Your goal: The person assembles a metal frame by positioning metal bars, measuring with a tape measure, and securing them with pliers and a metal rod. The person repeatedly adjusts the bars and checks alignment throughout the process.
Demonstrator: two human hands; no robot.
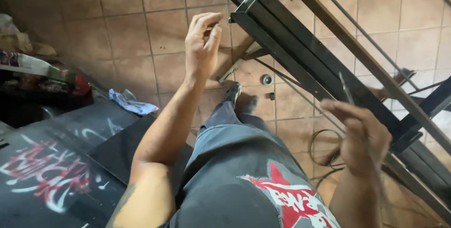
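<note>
Hands: left hand (202, 44) open, empty, near black metal frame (300, 54); right hand (364, 136) grips thin rod (346, 89).

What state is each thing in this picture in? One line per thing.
Left hand: raised, open, empty.
Right hand: blurred, pinching a thin rod.
Metal frame: slanted over the floor.
Cloth: crumpled on the tiles.
Cable: looped on the floor.

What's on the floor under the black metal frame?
Under the black metal frame, on the tiled floor: a small round dark part, a tiny black piece and coiled cable. The right hand and frame bars cover the rest.
</note>
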